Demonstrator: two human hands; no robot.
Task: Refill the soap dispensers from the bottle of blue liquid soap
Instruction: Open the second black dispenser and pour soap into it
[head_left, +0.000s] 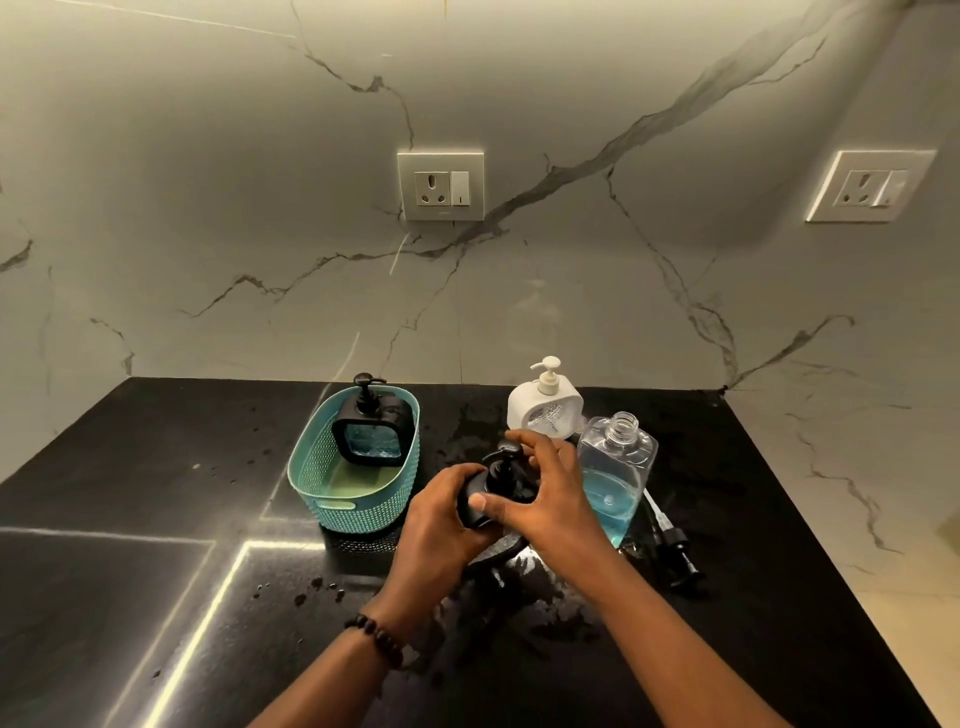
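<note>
A black soap dispenser (501, 480) stands on the dark counter at centre, mostly covered by both hands. My left hand (441, 519) grips its body from the left. My right hand (550, 486) holds its black pump top, fingers curled over the nozzle. To the right stands the clear bottle of blue liquid soap (615, 470), cap off, about a third full. Behind it is a white dispenser (545, 408) with a white pump. A second black dispenser (369, 428) showing blue liquid stands in the teal basket (332, 499).
The bottle's black pump with its tube (672, 540) lies on the counter to the right of the bottle. Water drops and wet patches mark the black counter (156, 519). The counter's right edge runs close beside the pump. The marble wall carries two sockets.
</note>
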